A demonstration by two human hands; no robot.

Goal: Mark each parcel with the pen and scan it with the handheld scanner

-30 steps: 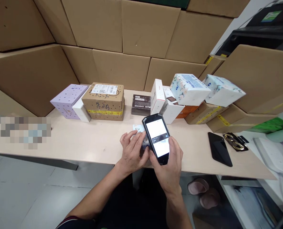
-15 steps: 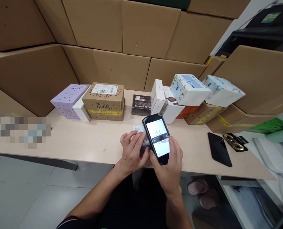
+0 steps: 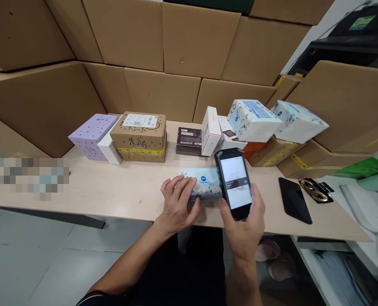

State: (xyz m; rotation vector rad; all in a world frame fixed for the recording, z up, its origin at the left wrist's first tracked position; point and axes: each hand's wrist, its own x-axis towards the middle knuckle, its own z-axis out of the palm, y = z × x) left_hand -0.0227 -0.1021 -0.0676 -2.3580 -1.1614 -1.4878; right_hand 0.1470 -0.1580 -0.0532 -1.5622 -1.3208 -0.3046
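My right hand (image 3: 244,221) grips a dark, thick-cased smartphone (image 3: 236,182) with its lit screen facing up, thumb on one side and fingers on the other. Lying on the table just left of the phone is a light-blue floral tissue pack (image 3: 204,180); its right end is partly hidden by the phone. My left hand (image 3: 179,204) holds the pack's left end, the fingers bent over the top and the thumb at the near side.
Behind stand a brown carton (image 3: 140,138), a purple box (image 3: 93,136), a dark flat box (image 3: 189,141) and white boxes (image 3: 211,131). Larger floral packs (image 3: 254,121) sit on cartons at the back right. A black phone (image 3: 294,199) lies at right, and cardboard walls (image 3: 163,91) enclose the table.
My right hand has moved the smartphone to the right, uncovering more of the tissue pack. My left hand stays almost where it was.
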